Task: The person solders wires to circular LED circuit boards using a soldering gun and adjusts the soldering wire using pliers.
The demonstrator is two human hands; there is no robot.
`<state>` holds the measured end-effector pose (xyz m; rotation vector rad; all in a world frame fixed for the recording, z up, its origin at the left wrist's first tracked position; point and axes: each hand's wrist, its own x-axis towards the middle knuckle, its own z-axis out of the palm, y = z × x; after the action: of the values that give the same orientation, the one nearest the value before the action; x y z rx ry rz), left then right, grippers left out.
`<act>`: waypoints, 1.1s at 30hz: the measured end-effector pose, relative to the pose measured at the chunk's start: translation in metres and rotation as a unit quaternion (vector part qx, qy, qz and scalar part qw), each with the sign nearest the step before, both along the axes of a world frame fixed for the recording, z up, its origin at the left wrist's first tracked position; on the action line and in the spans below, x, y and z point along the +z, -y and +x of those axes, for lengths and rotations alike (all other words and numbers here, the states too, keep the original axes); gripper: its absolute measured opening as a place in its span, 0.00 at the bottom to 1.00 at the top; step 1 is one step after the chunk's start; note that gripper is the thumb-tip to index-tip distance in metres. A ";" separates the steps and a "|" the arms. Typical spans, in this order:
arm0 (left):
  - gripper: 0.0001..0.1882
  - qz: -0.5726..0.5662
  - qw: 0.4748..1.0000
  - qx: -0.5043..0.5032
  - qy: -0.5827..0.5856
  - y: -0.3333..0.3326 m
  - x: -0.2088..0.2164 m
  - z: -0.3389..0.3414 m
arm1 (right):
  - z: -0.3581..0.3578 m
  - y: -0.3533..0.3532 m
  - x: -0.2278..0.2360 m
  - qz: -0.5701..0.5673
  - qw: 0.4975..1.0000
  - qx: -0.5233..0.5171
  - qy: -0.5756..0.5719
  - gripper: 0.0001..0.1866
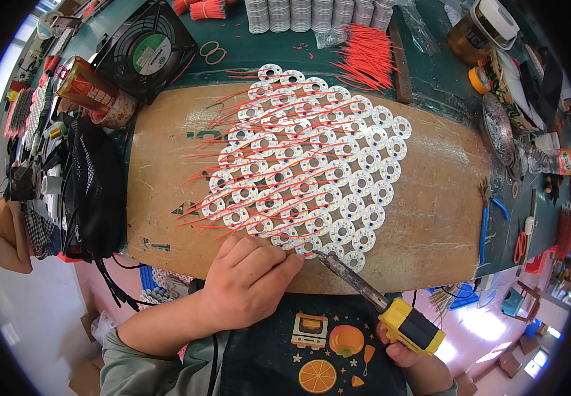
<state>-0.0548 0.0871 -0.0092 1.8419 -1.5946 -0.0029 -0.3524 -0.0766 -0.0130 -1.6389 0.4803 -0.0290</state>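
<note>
Right hand (399, 350) — soldering iron (401, 315) in grip

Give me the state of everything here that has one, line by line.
Left hand: curled, any hold hidden
Right hand: closed around the soldering iron
Soldering iron: held, tip at the boards' near edge; heat cannot be told
White ring boards: laid out in rows, many crossed by red wires
Spare red wires: heaped loose
Blue pliers: handles spread
Fan: running or still, cannot tell

Head-worn left fisheye looks down, close above brown board (434, 211), left hand (247, 280), right hand (401, 351).
</note>
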 end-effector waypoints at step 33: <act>0.16 -0.019 0.998 0.035 0.046 0.017 0.009 -0.016 | -0.013 0.003 0.013 0.045 0.997 -0.048 -0.029 0.29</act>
<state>-0.0707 0.0699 0.0001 1.8918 -1.5794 0.1456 -0.3650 -0.0798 0.0000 -1.5305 0.5962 -0.0308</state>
